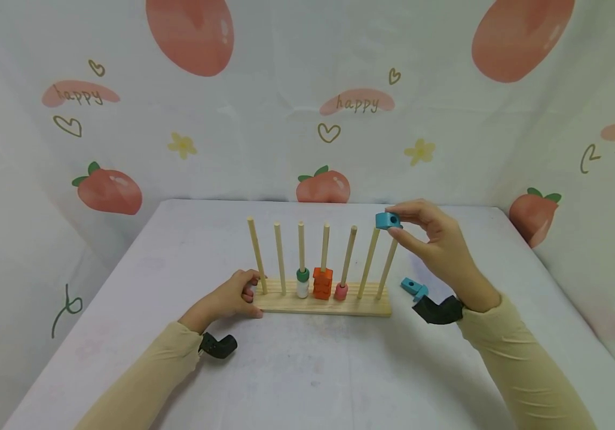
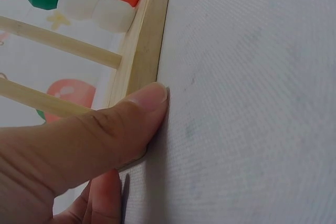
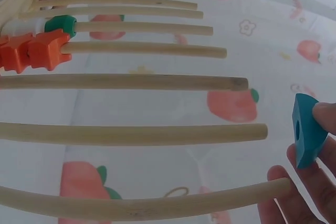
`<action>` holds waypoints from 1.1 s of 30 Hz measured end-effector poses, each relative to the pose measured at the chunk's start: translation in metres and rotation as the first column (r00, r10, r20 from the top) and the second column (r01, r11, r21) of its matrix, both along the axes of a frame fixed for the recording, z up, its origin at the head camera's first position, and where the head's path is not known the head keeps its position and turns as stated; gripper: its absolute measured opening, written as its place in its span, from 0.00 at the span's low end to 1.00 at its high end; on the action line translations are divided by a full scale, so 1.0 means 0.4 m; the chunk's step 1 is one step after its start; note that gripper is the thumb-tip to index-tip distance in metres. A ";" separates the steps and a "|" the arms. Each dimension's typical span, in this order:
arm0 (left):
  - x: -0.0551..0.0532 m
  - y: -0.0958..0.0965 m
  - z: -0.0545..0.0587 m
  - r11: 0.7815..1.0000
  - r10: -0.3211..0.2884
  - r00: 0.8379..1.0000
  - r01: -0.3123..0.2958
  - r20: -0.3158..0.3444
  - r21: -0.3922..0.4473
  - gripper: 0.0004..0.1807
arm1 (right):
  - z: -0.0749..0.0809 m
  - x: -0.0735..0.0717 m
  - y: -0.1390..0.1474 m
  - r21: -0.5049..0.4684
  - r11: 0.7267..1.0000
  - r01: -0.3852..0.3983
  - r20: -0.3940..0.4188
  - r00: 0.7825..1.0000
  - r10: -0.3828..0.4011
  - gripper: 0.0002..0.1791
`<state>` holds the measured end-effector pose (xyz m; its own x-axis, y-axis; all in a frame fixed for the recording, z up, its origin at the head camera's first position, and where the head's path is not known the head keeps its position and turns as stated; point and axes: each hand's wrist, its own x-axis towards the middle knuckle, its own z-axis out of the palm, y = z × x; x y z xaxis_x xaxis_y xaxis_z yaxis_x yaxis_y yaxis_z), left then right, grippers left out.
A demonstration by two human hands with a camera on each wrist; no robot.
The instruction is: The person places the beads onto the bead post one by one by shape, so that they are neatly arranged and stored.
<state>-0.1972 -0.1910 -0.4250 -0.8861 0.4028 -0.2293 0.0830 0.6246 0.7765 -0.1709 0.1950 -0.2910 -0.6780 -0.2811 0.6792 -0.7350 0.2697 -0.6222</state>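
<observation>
A wooden peg board (image 1: pixel 318 306) with several upright pegs stands on the table. My left hand (image 1: pixel 234 294) grips its left end; in the left wrist view the thumb (image 2: pixel 142 106) lies along the front edge. My right hand (image 1: pixel 436 242) pinches a blue half-round bead (image 1: pixel 386 220) with a hole through it. That bead is near the tip of the second peg from the right (image 3: pixel 210 132), apart from it in the right wrist view. Some fingers overlap the tip of the rightmost peg (image 3: pixel 157 205); contact is unclear.
Green (image 1: pixel 302 275) and white beads (image 1: pixel 302 289) share one peg. Orange star-shaped beads (image 1: pixel 323 283) are stacked on the middle peg, and a pink bead (image 1: pixel 341 291) sits low on the peg beside it. Blue beads (image 1: pixel 413 287) lie on the table right of the board.
</observation>
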 end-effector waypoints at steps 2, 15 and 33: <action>0.000 0.000 0.000 1.000 -0.007 1.000 0.007 -0.005 0.004 0.40 | -0.003 -0.004 -0.001 0.024 1.000 0.018 0.005 1.000 -0.018 0.21; 0.001 0.002 0.001 1.000 -0.003 1.000 0.004 -0.001 0.016 0.40 | -0.018 -0.023 -0.005 0.175 0.979 0.105 0.007 0.994 -0.108 0.20; -0.001 -0.002 -0.002 1.000 -0.020 1.000 0.020 -0.010 0.020 0.41 | -0.023 -0.029 -0.006 0.197 0.976 0.087 0.013 0.996 -0.092 0.22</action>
<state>-0.1977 -0.1919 -0.4258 -0.8801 0.4247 -0.2124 0.1029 0.6072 0.7878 -0.1824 0.1927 -0.3004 -0.7206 -0.3449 0.6015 -0.6891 0.4522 -0.5662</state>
